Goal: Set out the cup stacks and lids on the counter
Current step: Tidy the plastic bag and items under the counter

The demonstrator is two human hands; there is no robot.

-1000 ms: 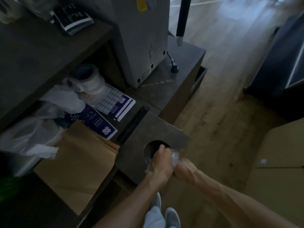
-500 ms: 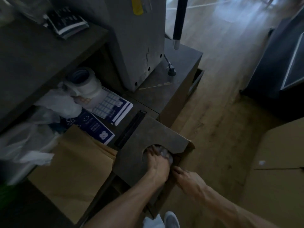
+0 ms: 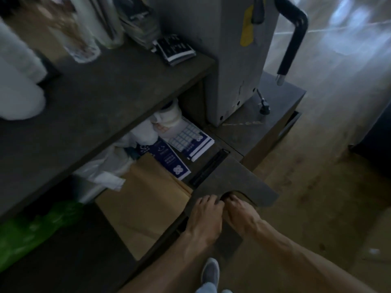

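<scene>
Both hands at round hole in low panel (image 3: 237,182): left hand (image 3: 206,214) fingers curled over near rim, right hand (image 3: 237,212) fingertips inside, grip unclear; cup stacks (image 3: 88,28) up-left on counter's far edge, left hand nearer.

Both hands (image 3: 222,212) together, fingers curled downward

Dark grey panel (image 3: 232,182) under both hands. Up-left of the grip, plain brown paper bags (image 3: 146,199), navy leaflets with white flower marks (image 3: 171,163), a white-and-blue grid sheet (image 3: 190,138). Far left, bright green plastic (image 3: 31,229). Above, a pale grey machine (image 3: 228,60) with a yellow label (image 3: 247,28).
</scene>
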